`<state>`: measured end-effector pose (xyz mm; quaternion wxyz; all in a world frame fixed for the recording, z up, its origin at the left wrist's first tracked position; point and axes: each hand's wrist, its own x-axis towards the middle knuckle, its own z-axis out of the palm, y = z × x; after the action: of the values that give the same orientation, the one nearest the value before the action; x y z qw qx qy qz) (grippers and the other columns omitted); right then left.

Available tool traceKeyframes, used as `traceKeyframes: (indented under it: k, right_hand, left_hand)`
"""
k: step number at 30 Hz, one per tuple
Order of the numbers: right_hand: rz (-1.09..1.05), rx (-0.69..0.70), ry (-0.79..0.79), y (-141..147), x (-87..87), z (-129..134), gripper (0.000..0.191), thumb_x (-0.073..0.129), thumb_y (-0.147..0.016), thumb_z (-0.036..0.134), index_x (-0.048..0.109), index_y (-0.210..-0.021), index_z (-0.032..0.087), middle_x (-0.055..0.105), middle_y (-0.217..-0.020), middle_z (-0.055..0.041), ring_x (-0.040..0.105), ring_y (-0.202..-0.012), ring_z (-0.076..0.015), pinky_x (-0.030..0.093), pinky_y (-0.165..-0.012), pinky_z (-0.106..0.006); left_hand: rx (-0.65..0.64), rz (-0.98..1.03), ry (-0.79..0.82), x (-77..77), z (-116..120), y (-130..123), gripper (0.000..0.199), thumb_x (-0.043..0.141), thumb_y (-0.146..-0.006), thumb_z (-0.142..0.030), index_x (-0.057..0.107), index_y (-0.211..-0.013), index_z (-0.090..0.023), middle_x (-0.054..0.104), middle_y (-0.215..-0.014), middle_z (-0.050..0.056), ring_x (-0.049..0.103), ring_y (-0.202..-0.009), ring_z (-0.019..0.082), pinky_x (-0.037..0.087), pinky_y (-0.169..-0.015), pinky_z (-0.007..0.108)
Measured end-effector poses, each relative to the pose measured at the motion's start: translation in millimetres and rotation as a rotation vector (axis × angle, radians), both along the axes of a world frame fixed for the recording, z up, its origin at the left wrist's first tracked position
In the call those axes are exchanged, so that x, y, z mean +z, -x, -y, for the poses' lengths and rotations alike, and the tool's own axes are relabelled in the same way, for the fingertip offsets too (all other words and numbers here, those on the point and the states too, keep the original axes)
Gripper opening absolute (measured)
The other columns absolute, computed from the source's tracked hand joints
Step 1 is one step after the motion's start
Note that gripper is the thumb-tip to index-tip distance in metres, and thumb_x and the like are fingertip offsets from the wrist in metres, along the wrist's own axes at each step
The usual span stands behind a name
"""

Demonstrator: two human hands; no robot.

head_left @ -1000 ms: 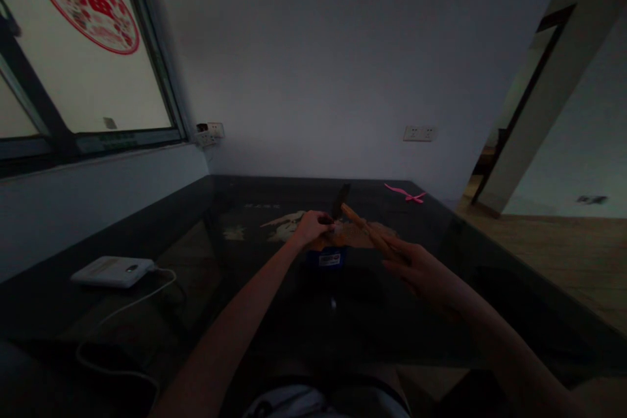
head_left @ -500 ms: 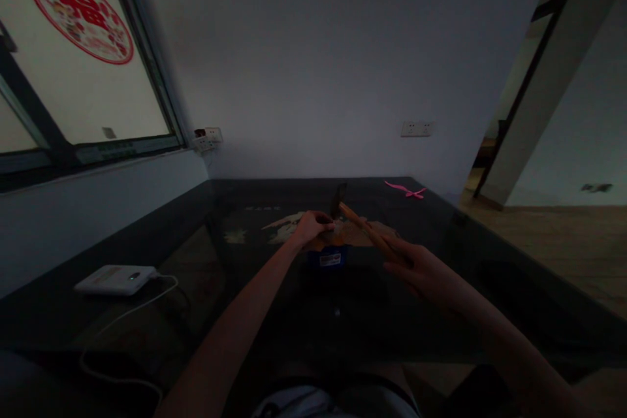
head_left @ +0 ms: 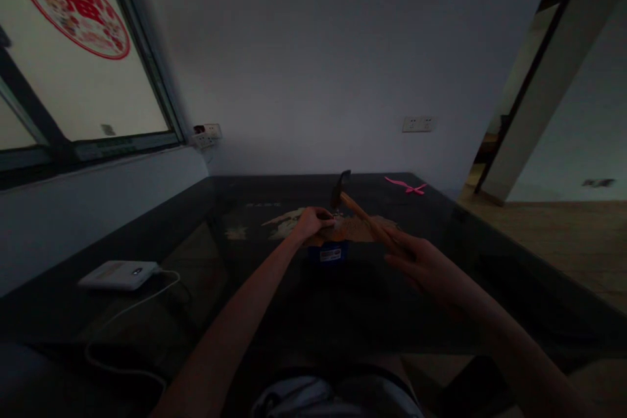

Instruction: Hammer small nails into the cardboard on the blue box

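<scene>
My right hand [head_left: 411, 258] is wrapped round the wooden handle of a hammer [head_left: 360, 212], whose dark head is up over a brown, flat piece [head_left: 360, 230] with a ragged edge. That piece lies on top of a blue box [head_left: 329, 253] with a white label. On the piece's left part rests my left hand [head_left: 313, 222], fingers pinched just left of the hammer head. What is between those fingers is too small and dark to make out.
On the dark glossy table [head_left: 274, 307] a white power bank [head_left: 120, 274] with a white cable lies at the left. A pink ribbon-like item [head_left: 406, 186] is at the back right. A wall stands behind the table.
The hammer head has risen a little above the brown piece. My left hand holds its place, and the whole view has shifted slightly.
</scene>
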<state>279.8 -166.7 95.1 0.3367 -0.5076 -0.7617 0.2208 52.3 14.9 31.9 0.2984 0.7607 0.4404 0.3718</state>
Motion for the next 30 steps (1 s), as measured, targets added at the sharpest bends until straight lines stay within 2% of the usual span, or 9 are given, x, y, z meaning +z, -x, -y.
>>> traceKeyframes:
  k: [3, 6, 8, 10, 16, 22, 25, 28, 30]
  right_hand:
    - [-0.019, 0.022, -0.055, -0.2, 3.3, 1.2, 0.057, 0.056, -0.078, 0.024, 0.048, -0.134, 0.019, 0.058, -0.128, -0.0078, 0.058, -0.108, -0.0284, 0.047, -0.089, -0.04]
    - [0.022, -0.01, 0.022, -0.2, 0.7, 0.3, 0.054, 0.057, -0.077, 0.026, 0.052, -0.131, 0.019, 0.071, -0.097, -0.0077, 0.067, -0.076, -0.0236, 0.054, -0.066, -0.034]
    - [0.037, -0.038, 0.109, -1.5, -2.1, 0.0, 0.056, 0.055, -0.078, 0.028, 0.05, -0.132, 0.014, 0.071, -0.079, -0.0063, 0.062, -0.055, -0.0186, 0.051, -0.05, -0.03]
    - [0.028, -0.058, 0.136, -4.1, -3.2, 0.9, 0.059, 0.054, -0.079, 0.031, 0.045, -0.135, 0.012, 0.068, -0.07, -0.004, 0.057, -0.046, -0.0168, 0.046, -0.043, -0.028]
    - [-0.006, -0.019, 0.043, -7.7, -1.5, 1.3, 0.059, 0.056, -0.078, 0.031, 0.046, -0.135, 0.02, 0.071, -0.079, -0.0038, 0.064, -0.061, -0.0205, 0.051, -0.055, -0.03]
    - [0.011, -0.031, 0.189, -0.6, -4.5, 1.3, 0.059, 0.053, -0.079, 0.03, 0.045, -0.135, 0.014, 0.065, -0.067, -0.002, 0.049, -0.037, -0.0111, 0.038, -0.035, -0.022]
    - [-0.013, -0.03, 0.18, -0.6, -0.4, 4.7, 0.062, 0.051, -0.08, 0.033, 0.04, -0.138, 0.015, 0.065, -0.071, -0.0033, 0.049, -0.038, -0.0118, 0.039, -0.037, -0.024]
    - [0.011, -0.031, 0.135, -0.9, 0.5, 3.8, 0.062, 0.051, -0.079, 0.034, 0.041, -0.137, 0.014, 0.067, -0.083, -0.007, 0.053, -0.045, -0.0142, 0.042, -0.042, -0.027]
    - [0.034, -0.034, 0.143, -0.7, -2.2, 1.2, 0.062, 0.052, -0.078, 0.032, 0.044, -0.136, 0.012, 0.066, -0.082, -0.0075, 0.054, -0.048, -0.0153, 0.043, -0.044, -0.027]
  left_hand:
    - [-0.004, 0.018, -0.007, -3.3, -2.2, 0.1, 0.025, 0.068, -0.067, -0.031, 0.07, -0.08, -0.01, 0.07, -0.08, 0.007, 0.063, -0.072, 0.017, 0.047, -0.067, 0.025]
    - [-0.001, -0.008, -0.013, -0.6, -0.5, 1.3, 0.023, 0.068, -0.067, -0.029, 0.07, -0.081, -0.011, 0.071, -0.08, 0.007, 0.063, -0.072, 0.017, 0.047, -0.068, 0.026]
    - [-0.005, -0.019, -0.012, 2.3, 1.6, 1.8, 0.022, 0.068, -0.067, -0.027, 0.071, -0.082, -0.011, 0.071, -0.081, 0.006, 0.063, -0.073, 0.017, 0.048, -0.069, 0.026]
    - [-0.005, -0.017, -0.011, 3.9, 2.8, 1.4, 0.022, 0.069, -0.066, -0.026, 0.071, -0.082, -0.011, 0.071, -0.081, 0.007, 0.063, -0.074, 0.017, 0.048, -0.07, 0.026]
    - [0.011, 0.013, 0.005, 0.8, 1.6, -0.3, 0.022, 0.069, -0.067, -0.028, 0.07, -0.081, -0.011, 0.071, -0.081, 0.007, 0.062, -0.071, 0.016, 0.048, -0.068, 0.026]
    - [0.002, -0.036, -0.002, 3.1, 3.9, 1.4, 0.022, 0.068, -0.067, -0.027, 0.071, -0.082, -0.011, 0.071, -0.082, 0.006, 0.063, -0.072, 0.016, 0.046, -0.068, 0.025]
    - [-0.002, 0.005, 0.019, 2.7, 4.6, -0.1, 0.022, 0.067, -0.068, -0.026, 0.071, -0.082, -0.01, 0.071, -0.079, 0.006, 0.062, -0.068, 0.015, 0.046, -0.065, 0.024]
    - [0.013, 0.002, 0.018, 2.1, 4.0, -0.8, 0.021, 0.067, -0.068, -0.026, 0.071, -0.081, -0.01, 0.07, -0.077, 0.007, 0.061, -0.067, 0.015, 0.045, -0.063, 0.024]
    - [0.019, -0.031, -0.001, 2.4, 3.4, -0.2, 0.022, 0.068, -0.067, -0.027, 0.071, -0.081, -0.01, 0.071, -0.078, 0.007, 0.062, -0.069, 0.016, 0.046, -0.064, 0.025]
